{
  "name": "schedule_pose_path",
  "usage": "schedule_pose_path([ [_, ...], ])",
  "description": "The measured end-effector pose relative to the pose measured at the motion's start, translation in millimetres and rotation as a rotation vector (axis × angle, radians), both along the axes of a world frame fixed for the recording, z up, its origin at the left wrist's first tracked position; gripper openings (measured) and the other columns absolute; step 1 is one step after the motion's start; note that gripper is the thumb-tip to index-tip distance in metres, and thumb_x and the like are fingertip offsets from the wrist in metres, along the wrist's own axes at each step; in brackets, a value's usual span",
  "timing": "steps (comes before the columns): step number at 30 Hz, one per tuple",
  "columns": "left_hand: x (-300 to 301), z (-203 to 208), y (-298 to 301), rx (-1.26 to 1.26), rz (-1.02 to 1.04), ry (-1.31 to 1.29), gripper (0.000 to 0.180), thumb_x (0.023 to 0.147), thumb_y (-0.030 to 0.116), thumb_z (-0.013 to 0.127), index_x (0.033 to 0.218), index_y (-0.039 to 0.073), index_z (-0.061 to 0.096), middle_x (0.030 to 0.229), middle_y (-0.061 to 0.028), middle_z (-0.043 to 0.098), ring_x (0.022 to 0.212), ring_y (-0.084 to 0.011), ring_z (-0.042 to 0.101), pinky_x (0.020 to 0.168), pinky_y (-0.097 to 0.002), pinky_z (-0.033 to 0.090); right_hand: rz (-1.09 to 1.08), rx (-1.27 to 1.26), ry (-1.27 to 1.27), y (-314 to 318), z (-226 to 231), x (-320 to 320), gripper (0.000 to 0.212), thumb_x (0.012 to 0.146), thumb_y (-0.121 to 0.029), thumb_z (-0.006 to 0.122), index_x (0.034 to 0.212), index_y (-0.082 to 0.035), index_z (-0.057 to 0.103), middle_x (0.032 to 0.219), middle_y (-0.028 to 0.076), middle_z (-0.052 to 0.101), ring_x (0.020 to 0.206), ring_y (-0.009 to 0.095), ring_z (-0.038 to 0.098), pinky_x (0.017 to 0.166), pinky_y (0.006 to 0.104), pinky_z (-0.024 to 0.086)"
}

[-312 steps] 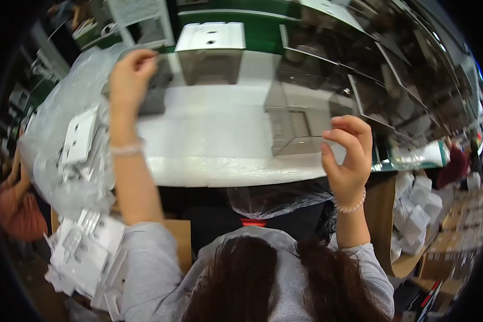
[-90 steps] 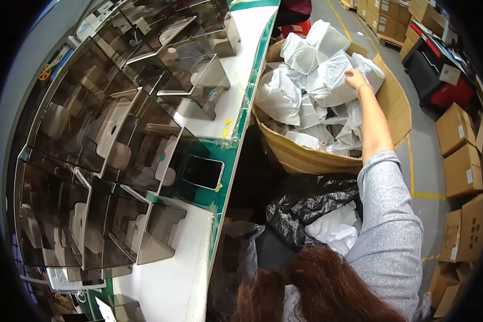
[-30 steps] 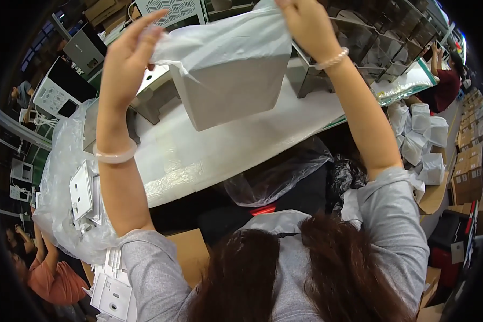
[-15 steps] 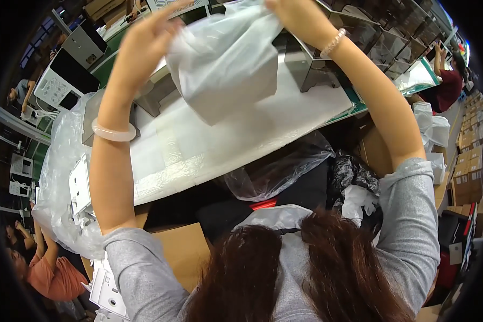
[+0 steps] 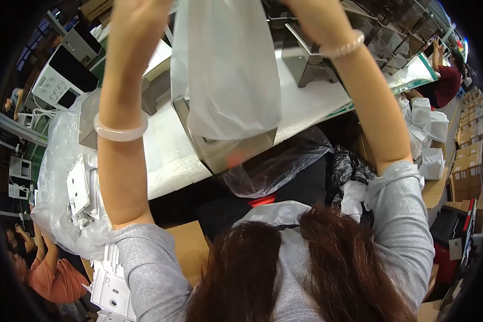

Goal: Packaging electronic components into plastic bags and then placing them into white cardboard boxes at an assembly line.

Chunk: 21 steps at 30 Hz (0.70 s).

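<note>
A milky plastic bag (image 5: 233,70) hangs over a grey, see-through box-like container (image 5: 212,153), whose lower end sticks out below the bag near the bench's front edge. My left hand (image 5: 137,24), blurred and cut off by the upper edge, is raised to the left of the bag. On the other side my right hand (image 5: 319,19) is up near the bag's top, its fingers beyond the frame. Whether either hand grips the bag is hidden. Beneath them lies a bench top covered with white foam sheet (image 5: 169,155).
Similar grey containers (image 5: 311,64) stand at the right back. Clear plastic wrap (image 5: 64,198) and white moulded parts (image 5: 80,188) lie at the left. White wrapped bundles (image 5: 432,129) fill a carton on the right. Other people (image 5: 53,273) work nearby.
Both hands have moved up toward the frame's top. The bag is drawn out longer, and the container's lower end now shows, nearer to me.
</note>
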State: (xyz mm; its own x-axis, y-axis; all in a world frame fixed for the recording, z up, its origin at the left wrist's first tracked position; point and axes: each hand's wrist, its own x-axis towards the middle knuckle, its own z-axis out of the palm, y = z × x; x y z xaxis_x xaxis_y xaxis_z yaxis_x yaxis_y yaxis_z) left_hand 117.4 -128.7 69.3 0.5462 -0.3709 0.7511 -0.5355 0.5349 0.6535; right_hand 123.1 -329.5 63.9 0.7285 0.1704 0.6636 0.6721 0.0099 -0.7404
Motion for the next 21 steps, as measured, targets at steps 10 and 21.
schedule_pose_path([
  [10, -48, -103, 21, 0.633, 0.786, -0.321, 0.085, 0.077, 0.041, 0.074, 0.143, 0.004, 0.036, 0.137, -0.0175, 0.048, 0.13, -0.0287, 0.043, 0.107, -0.0365, 0.033, -0.085, 0.045, 0.149, 54, -139, -16, 0.03, 0.078, -0.004, 0.064, 0.107, 0.002, 0.061, 0.095, 0.008, 0.068, 0.084, 0.017, 0.064, 0.077, 0.03, 0.051],
  [21, -181, -153, 56, 0.584, 0.974, -0.011, 0.078, 0.077, 0.061, 0.066, 0.126, 0.002, 0.051, 0.138, -0.0172, 0.039, 0.125, -0.0316, 0.039, 0.105, -0.0424, 0.03, -0.282, -0.284, 0.027, 69, -149, 3, 0.041, 0.081, 0.002, 0.056, 0.121, -0.001, 0.051, 0.099, 0.021, 0.066, 0.084, 0.036, 0.065, 0.077, 0.037, 0.051],
])
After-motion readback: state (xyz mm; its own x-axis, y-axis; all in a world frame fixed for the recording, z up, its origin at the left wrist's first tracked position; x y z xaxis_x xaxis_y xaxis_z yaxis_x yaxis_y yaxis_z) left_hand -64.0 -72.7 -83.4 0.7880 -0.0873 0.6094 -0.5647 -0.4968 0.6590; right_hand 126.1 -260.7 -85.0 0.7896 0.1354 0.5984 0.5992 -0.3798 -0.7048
